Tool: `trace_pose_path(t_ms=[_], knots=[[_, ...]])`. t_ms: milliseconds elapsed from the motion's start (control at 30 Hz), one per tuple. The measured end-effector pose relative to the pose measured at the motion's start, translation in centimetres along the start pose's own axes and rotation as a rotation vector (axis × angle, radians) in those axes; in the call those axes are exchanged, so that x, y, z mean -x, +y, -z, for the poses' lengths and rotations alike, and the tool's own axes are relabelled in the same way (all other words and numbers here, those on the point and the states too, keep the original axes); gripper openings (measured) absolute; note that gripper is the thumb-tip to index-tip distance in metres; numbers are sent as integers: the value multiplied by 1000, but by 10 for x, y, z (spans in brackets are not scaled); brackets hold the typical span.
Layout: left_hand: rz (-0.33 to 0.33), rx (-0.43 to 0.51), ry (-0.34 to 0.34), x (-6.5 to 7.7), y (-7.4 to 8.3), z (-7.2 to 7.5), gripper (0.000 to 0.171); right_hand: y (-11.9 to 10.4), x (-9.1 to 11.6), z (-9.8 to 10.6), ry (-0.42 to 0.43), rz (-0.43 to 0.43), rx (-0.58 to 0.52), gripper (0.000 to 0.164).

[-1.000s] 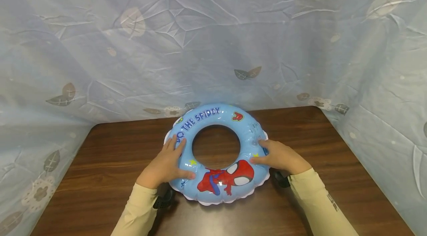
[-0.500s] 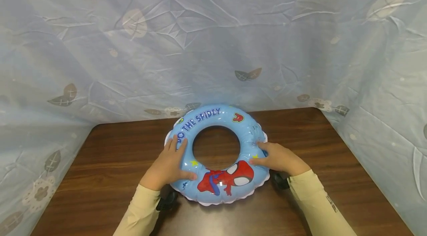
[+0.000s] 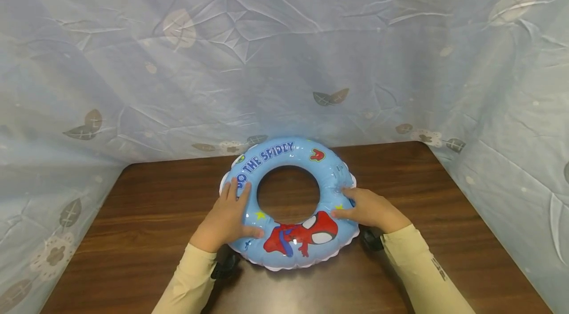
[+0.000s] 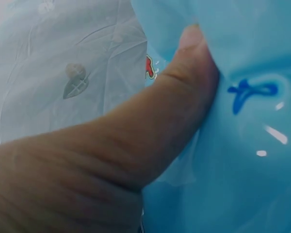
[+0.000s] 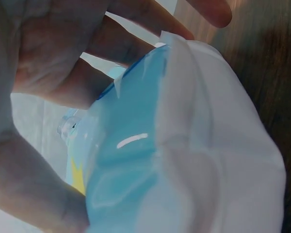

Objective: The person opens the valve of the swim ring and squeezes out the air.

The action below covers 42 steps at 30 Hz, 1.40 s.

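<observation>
A light blue inflatable swim ring (image 3: 284, 156) lies on the brown table, printed with a red cartoon hero, yellow stars and dark blue lettering. My left hand (image 3: 224, 220) rests on its left side, fingers spread; in the left wrist view the thumb (image 4: 184, 73) presses into the blue vinyl beside a small dark blue print. On the right side, my right hand (image 3: 373, 210) touches the ring with thumb and index finger on top. The right wrist view has its other fingers (image 5: 116, 43) stretched along the outer wall, near the white underside (image 5: 223, 145) and a clear valve (image 5: 68, 124).
The wood-grain table (image 3: 146, 215) has rounded far corners. A pale blue-grey curtain (image 3: 284, 67) with leaf and flower prints hangs behind it and along both sides. Black wrist straps (image 3: 225, 264) sit below the cream sleeves (image 3: 188, 279).
The left hand has shifted very slightly right over the ring. The ring and the right hand stay almost where they were.
</observation>
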<state>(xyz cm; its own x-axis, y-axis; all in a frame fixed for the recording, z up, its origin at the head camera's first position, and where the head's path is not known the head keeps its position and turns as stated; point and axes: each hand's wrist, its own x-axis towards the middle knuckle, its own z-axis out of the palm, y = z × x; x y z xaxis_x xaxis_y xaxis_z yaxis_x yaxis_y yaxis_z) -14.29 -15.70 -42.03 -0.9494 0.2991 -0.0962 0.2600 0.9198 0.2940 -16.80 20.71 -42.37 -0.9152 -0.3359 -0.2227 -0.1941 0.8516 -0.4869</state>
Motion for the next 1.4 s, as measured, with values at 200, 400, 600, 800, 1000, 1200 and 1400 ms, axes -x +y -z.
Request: trace_pose_path(t_ms=[200,400,600,800,1000,1200,1400], knots=[[-8,-3,11,1,0,-2,124,-4,0,0,10,0,15,89],[-6,0,27,2,2,-2,122,-8,-2,-2,43,4,50,86],[-18,-8,42,2,4,-3,121,-9,-1,-4,68,11,69,83],[-17,-36,55,0,4,-7,122,-11,-2,-5,76,9,93,83],[-54,-73,119,-2,5,-9,121,-15,-3,-3,66,36,143,82],[-99,-109,173,-5,5,-14,113,-14,-5,-3,37,26,173,83],[-97,-88,159,-5,4,-13,103,-11,-6,-4,34,7,128,85]])
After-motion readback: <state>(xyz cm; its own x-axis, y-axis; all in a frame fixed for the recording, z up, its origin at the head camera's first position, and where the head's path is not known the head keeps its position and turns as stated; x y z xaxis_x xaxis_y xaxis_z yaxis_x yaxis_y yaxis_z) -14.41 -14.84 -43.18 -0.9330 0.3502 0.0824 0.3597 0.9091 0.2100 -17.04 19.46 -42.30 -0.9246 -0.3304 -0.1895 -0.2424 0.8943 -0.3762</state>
